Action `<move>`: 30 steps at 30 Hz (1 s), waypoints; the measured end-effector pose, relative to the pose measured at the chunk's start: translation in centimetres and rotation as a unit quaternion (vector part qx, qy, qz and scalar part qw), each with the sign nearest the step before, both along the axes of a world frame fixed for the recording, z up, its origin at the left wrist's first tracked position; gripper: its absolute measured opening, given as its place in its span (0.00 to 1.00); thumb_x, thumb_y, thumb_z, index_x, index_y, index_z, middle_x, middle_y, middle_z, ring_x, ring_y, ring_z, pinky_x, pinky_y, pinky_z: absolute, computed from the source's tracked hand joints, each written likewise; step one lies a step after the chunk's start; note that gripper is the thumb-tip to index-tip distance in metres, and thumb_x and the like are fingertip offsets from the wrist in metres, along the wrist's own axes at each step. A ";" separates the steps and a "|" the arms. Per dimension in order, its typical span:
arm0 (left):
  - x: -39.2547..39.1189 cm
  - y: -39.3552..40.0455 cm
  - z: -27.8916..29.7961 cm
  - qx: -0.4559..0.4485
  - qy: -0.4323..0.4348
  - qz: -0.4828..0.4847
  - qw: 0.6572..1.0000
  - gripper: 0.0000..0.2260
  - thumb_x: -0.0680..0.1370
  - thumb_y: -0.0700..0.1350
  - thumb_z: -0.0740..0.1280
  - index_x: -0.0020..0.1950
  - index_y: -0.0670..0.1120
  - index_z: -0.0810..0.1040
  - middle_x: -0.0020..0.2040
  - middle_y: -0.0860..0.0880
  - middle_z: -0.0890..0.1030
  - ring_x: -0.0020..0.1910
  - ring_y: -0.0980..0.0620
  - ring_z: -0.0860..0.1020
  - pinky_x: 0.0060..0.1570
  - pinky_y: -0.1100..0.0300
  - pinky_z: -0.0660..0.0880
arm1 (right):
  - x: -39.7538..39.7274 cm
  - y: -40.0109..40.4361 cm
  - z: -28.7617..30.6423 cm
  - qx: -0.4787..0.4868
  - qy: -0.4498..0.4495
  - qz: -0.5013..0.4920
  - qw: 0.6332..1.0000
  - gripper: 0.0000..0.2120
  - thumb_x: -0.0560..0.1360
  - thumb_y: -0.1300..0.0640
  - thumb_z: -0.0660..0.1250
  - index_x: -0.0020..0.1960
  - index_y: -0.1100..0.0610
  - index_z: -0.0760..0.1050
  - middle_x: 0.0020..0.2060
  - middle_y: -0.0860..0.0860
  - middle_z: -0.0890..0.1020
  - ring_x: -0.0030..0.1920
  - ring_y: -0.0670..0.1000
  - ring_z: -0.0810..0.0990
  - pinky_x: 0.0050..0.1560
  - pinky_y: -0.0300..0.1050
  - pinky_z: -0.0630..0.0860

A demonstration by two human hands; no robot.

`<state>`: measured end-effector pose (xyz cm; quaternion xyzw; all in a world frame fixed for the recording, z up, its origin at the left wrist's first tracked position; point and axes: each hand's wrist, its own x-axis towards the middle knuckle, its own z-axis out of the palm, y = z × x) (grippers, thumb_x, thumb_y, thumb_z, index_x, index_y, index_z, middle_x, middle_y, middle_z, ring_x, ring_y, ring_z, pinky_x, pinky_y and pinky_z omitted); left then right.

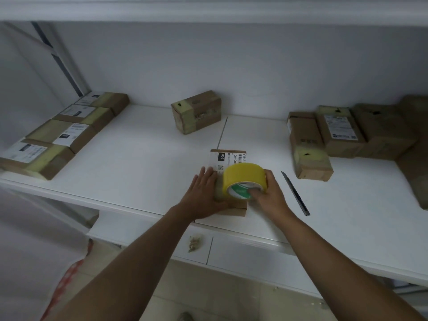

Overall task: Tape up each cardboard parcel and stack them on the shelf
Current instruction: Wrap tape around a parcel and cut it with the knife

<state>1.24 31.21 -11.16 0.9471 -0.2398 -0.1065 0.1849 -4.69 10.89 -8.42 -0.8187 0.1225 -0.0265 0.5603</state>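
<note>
The parcel (pixel 229 181) lay flat on the white surface (pixel 143 163), near its front edge, between both hands. The left hand (pixel 203 193) pressed on its left part with straight fingers, while the right hand (pixel 269 193) gripped the yellow tape roll (pixel 244 179) on top of it.

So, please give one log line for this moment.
left hand presses parcel | right hand grips tape roll | knife idle

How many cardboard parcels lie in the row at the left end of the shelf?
4. They run front to back: nearest parcel, second parcel, third parcel, farthest parcel by the corner. More could be hidden beyond the picture's left edge.
</note>
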 end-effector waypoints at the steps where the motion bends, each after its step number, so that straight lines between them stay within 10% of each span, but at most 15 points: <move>1: -0.1 -0.5 0.1 -0.004 0.006 0.005 1.000 0.52 0.73 0.68 0.67 0.82 0.41 0.44 0.82 0.43 0.42 0.80 0.46 0.37 0.77 0.49 0.40 | -0.2 0.2 -0.4 0.025 0.000 -0.009 1.000 0.16 0.76 0.64 0.68 0.59 0.52 0.69 0.47 0.48 0.78 0.48 0.50 0.79 0.39 0.34 0.74; 6: -1.1 -1.8 -0.9 -0.022 -0.002 0.049 0.999 0.63 0.62 0.80 0.59 0.81 0.42 0.40 0.82 0.44 0.41 0.80 0.47 0.39 0.77 0.48 0.43 | -0.2 0.1 -0.8 -0.008 0.020 -0.004 1.000 0.12 0.77 0.60 0.67 0.57 0.53 0.69 0.44 0.50 0.78 0.45 0.53 0.79 0.44 0.51 0.79; 30: -0.9 -3.5 -1.4 0.080 -0.103 -0.044 0.991 0.56 0.68 0.80 0.46 0.81 0.39 0.42 0.81 0.38 0.44 0.81 0.45 0.41 0.79 0.48 0.44 | -0.8 -3.0 0.6 -0.132 -0.040 0.016 0.990 0.19 0.74 0.61 0.70 0.61 0.57 0.67 0.47 0.47 0.73 0.47 0.51 0.73 0.42 0.44 0.67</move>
